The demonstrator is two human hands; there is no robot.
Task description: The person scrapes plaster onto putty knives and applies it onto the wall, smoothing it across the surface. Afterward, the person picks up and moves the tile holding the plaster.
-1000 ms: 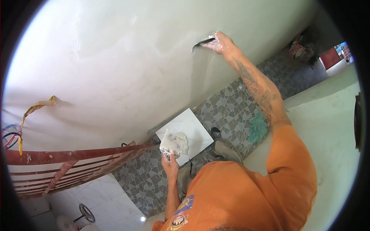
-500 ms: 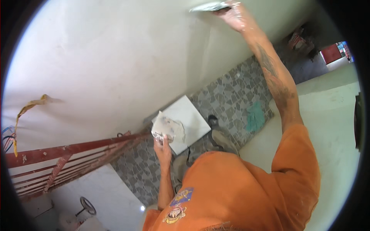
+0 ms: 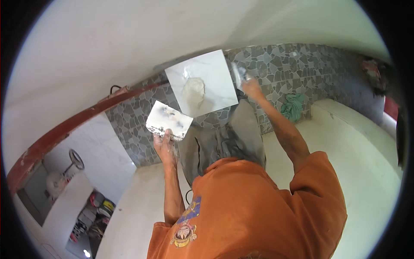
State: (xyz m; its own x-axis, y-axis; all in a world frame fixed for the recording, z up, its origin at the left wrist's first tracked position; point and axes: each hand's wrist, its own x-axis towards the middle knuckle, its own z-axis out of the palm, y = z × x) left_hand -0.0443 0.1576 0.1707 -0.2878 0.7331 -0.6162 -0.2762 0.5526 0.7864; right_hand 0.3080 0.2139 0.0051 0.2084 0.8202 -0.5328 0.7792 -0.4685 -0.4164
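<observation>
Plate [image 3: 166, 116], flat, rectangular, white, dark-stained, is pinched in your left hand [image 3: 165, 149]; your right hand [image 3: 252, 87] grips a blurred pale blade [image 3: 236, 76].

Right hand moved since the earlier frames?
Yes: the right hand has come down from the wall toward the white board, now just right of it in view.
</observation>
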